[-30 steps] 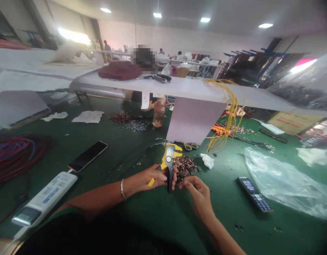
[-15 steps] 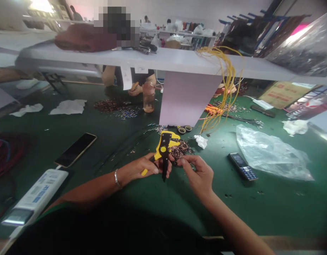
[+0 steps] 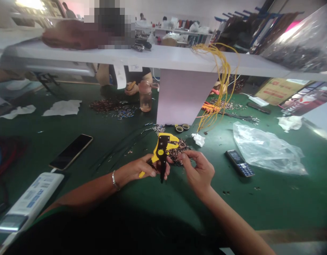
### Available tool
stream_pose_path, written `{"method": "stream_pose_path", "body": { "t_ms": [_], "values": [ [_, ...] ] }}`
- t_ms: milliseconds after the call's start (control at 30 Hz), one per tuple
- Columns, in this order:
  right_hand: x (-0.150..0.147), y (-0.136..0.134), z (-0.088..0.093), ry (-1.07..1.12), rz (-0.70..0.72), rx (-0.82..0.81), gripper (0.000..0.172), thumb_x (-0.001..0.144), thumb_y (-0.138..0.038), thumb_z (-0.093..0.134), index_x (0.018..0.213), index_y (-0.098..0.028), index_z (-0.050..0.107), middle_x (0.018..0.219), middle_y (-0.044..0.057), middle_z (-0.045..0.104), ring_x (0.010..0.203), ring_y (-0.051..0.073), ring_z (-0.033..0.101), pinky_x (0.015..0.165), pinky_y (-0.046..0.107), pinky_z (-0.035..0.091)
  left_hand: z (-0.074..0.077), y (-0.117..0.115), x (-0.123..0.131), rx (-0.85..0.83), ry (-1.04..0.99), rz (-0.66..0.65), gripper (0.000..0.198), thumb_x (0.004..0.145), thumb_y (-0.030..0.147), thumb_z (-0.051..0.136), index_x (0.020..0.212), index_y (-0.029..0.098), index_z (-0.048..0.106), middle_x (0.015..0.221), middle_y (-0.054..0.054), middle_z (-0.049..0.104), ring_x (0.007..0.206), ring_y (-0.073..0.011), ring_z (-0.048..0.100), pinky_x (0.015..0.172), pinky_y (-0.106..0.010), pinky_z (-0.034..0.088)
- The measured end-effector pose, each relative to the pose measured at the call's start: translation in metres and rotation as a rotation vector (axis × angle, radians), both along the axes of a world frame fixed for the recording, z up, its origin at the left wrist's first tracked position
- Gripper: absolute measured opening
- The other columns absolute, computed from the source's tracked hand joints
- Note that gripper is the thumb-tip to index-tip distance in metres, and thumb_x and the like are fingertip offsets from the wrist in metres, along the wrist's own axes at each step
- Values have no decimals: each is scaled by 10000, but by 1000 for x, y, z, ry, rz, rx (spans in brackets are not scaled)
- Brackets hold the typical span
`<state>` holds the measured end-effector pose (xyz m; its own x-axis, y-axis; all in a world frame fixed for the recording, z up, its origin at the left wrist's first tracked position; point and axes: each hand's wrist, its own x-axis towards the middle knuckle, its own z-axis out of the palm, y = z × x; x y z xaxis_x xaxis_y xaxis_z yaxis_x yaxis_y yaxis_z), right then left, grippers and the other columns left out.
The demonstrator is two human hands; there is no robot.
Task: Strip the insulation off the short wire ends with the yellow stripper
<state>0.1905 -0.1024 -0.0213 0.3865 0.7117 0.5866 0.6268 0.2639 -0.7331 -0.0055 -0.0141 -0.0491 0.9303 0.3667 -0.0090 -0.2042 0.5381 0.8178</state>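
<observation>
A yellow and black wire stripper (image 3: 160,152) is gripped in my left hand (image 3: 144,167), fingers wrapped round its handles and jaws pointing away from me. Just to the right, my right hand (image 3: 199,170) is closed in a pinch, thumb against forefinger. Whatever sits between those fingertips is too small to make out. Behind both hands lies a heap of short brown wire bits (image 3: 179,150) on the green table (image 3: 163,209). The stripper and my fingers partly cover that heap.
Left are a smartphone (image 3: 71,151) and a white power strip (image 3: 30,200); right, a keypad phone (image 3: 240,163) and a clear plastic bag (image 3: 267,148). Yellow wires (image 3: 227,78) hang from the white shelf (image 3: 174,58). A co-worker's hand (image 3: 132,89) shows behind a bottle (image 3: 145,97).
The whole view has shifted a little, so most things sit slightly further left. My right hand is a bit further from the stripper, still pinched. My left hand keeps its hold.
</observation>
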Motion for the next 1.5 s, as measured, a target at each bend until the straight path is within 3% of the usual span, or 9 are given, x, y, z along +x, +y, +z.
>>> {"method": "stream_pose_path", "body": {
  "t_ms": [300, 767, 967, 1167, 1300, 1500],
  "values": [
    [-11, 3, 4, -241, 63, 145, 126, 892, -160, 622, 811, -238, 676, 720, -6, 762, 638, 155, 716, 658, 283, 584, -3, 0, -1, -8, -2, 43, 482, 587, 64, 674, 1064, 127, 689, 935, -102, 720, 893, -262, 690, 865, -380, 487],
    [-13, 5, -3, -315, 110, 297, 145, 859, -71, 647, 881, -215, 636, 724, 20, 737, 725, 186, 748, 696, 320, 627, 0, 4, 1, 4, 3, 12, 314, 527, 109, 780, 830, 136, 699, 946, -104, 732, 858, -233, 671, 798, -320, 496],
    [-14, 2, -1, -314, 112, 294, 144, 864, -69, 644, 879, -212, 636, 711, 15, 737, 722, 181, 752, 701, 311, 630, -3, 4, -2, 16, 9, 11, 399, 528, 129, 809, 918, 138, 726, 956, -98, 730, 885, -233, 660, 823, -315, 480],
    [-16, 0, -2, -299, 140, 279, 119, 879, -97, 642, 880, -216, 645, 710, 13, 742, 705, 188, 750, 689, 327, 636, 2, 3, 0, 27, -15, 10, 355, 528, 199, 847, 865, 147, 748, 852, -81, 725, 823, -237, 653, 766, -322, 475],
    [-16, -1, -2, -301, 132, 286, 129, 867, -80, 646, 870, -209, 651, 702, 15, 744, 691, 186, 751, 686, 316, 634, -1, 4, 0, 10, -23, 35, 358, 523, 147, 833, 871, 149, 747, 851, -72, 726, 828, -224, 657, 756, -307, 466],
    [-15, -4, 2, -283, 121, 261, 124, 875, -97, 650, 884, -221, 648, 716, 2, 747, 686, 174, 750, 676, 297, 629, -3, 5, 0, 26, 11, -9, 397, 529, 164, 778, 923, 134, 741, 895, -97, 736, 917, -276, 677, 756, -310, 471]
  ]
}}
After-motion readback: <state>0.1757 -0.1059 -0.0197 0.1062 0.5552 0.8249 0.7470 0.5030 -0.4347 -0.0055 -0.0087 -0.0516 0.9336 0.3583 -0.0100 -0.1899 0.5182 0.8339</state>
